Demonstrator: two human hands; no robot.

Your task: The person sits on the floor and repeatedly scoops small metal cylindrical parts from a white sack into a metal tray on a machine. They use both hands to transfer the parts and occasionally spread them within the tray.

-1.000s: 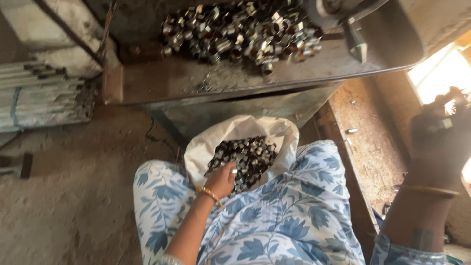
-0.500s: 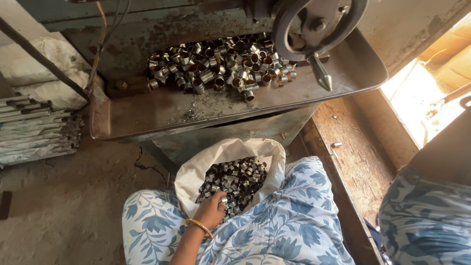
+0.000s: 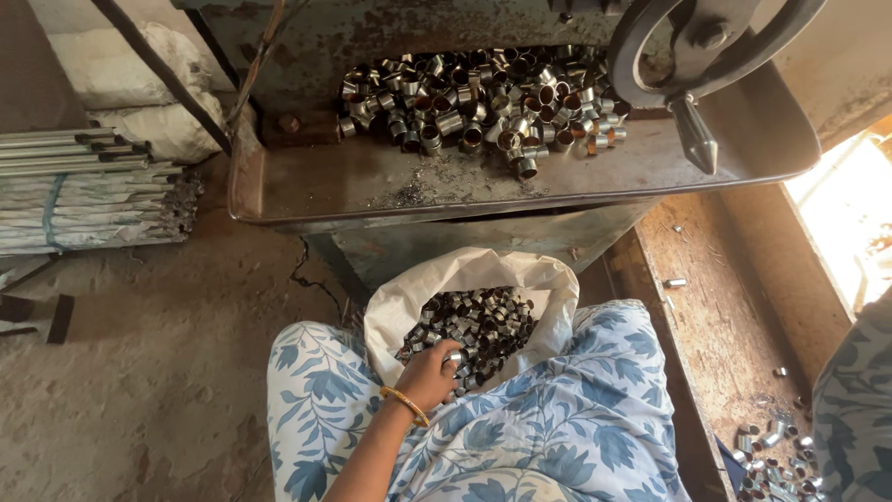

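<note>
The left hand (image 3: 429,372) has its grip curled loosely on metal rings (image 3: 474,325) in the white sack (image 3: 465,274), which, tipping on the lap, could spill them; the right hand is unseen.

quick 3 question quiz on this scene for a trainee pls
1. True or false: the left hand is inside the white sack of small metal rings.
2. Where is the other big heap of rings? A) on the floor B) on the rusty metal tray C) on the stacked pipes
3. Fill in: the wrist of that hand wears a ____ bangle.

Key: 1 true; 2 B; 3 gold. The right hand is out of view.
</note>
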